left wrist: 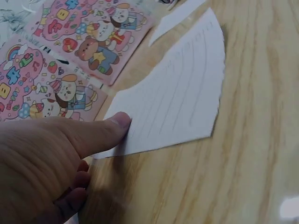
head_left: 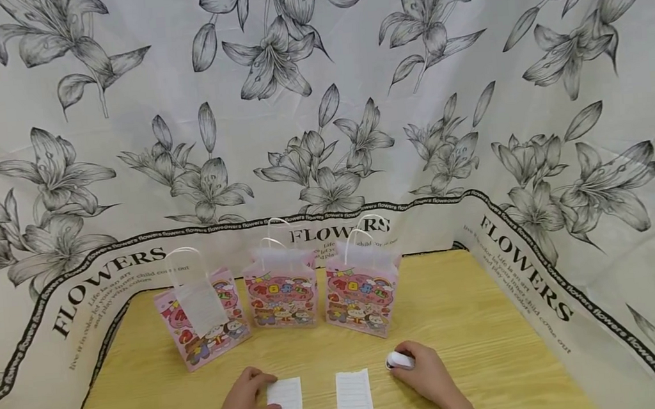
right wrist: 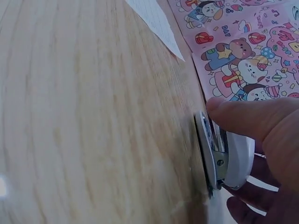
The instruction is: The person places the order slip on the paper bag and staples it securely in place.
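My left hand [head_left: 246, 403] rests at the left edge of a narrow lined paper strip [head_left: 285, 405], with its thumb [left wrist: 119, 122] lying on the paper and the index fingertip near the strip's top corner. A second lined strip [head_left: 354, 401] lies on the table to the right of the first. Farther right, my right hand [head_left: 427, 371] holds a small white stapler [head_left: 400, 360] close over the tabletop. Seen from the right wrist, the stapler [right wrist: 229, 161] is tilted on its side, between the thumb and the curled fingers.
Three pink cartoon gift bags with white handles stand behind the hands: a left bag [head_left: 191, 343], a middle bag [head_left: 283, 298] and a right bag [head_left: 360, 298]. A pale paper strip [head_left: 201, 304] hangs on the left bag's front. Flower-print cloth [head_left: 321, 121] surrounds the wooden table [head_left: 456, 303].
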Motion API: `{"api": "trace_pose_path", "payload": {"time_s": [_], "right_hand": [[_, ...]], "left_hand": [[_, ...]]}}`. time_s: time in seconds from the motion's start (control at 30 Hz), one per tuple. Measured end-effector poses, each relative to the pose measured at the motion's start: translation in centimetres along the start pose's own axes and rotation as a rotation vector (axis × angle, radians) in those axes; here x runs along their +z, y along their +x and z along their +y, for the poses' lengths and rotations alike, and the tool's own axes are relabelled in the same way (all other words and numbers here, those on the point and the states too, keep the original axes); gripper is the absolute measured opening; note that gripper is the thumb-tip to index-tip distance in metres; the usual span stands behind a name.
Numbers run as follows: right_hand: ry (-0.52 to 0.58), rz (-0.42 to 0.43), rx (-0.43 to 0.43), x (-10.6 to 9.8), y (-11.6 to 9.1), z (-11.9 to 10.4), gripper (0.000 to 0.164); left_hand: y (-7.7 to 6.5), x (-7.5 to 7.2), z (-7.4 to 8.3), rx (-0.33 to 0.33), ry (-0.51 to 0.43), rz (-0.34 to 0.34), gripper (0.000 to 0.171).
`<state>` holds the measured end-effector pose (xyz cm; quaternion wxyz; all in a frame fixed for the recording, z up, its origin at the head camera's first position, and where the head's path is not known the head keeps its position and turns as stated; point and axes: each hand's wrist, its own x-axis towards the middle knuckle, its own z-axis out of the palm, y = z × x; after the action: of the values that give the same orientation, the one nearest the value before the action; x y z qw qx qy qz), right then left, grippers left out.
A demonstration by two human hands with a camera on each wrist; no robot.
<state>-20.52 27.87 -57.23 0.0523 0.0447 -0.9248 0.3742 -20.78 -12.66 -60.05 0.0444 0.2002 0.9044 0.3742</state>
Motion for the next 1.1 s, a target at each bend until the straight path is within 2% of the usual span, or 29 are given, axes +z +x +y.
{"api": "trace_pose_path", "payload": {"time_s": [0.13, 0.27, 0.37, 0.4, 0.47, 0.57, 0.7, 0.83, 0.9, 1.0, 1.1], "right_hand": [[-0.063, 0.072, -0.011, -0.5, -0.3, -1.1, 0.035], [-0.041, 0.214, -0.149, -0.7, -0.4, -2.3, 0.016], [-0.001, 0.307, -0.261, -0.4, -0.4, -2.9, 0.016], [0.023, 0.312, -0.275, -0.2, -0.3, -3.1, 0.017], [0.072, 0.289, -0.284, 0.2, -0.1, -3.6, 0.016], [0.139, 0.205, -0.267, 1.4, 0.2, -4.5, 0.012], [0.165, 0.1, -0.25, 2.5, 0.4, -6.0, 0.006], [0.167, 0.004, -0.252, 3.3, 0.1, -7.1, 0.006], [0.163, -0.036, -0.26, 3.7, 0.2, -7.6, 0.006], [0.153, -0.04, -0.287, 4.0, 0.6, -8.8, 0.006], [0.143, -0.02, -0.323, 4.2, 1.0, -10.3, 0.002]], "left_hand": [[-0.2, 0.2, 0.0, -0.016, -0.031, 0.042, 0.042], [-0.3, -0.1, 0.2, 0.007, -0.049, 0.084, 0.033], [-0.1, -0.1, 0.6, 0.021, -0.072, 0.098, 0.029], [0.0, 0.0, 0.7, 0.013, -0.084, 0.1, 0.027], [0.1, 0.1, 0.8, -0.009, -0.105, 0.106, 0.022], [0.2, 0.1, 0.6, -0.048, -0.112, 0.13, 0.013], [0.8, -0.1, 0.5, -0.041, -0.125, 0.165, 0.005], [1.2, -1.2, 0.9, -0.041, -0.173, 0.157, 0.005], [1.4, -2.1, 1.3, -0.048, -0.17, 0.178, 0.006], [1.9, -3.4, 2.1, -0.03, -0.14, 0.233, 0.005], [2.4, -4.1, 2.9, -0.001, -0.084, 0.27, 0.007]]}}
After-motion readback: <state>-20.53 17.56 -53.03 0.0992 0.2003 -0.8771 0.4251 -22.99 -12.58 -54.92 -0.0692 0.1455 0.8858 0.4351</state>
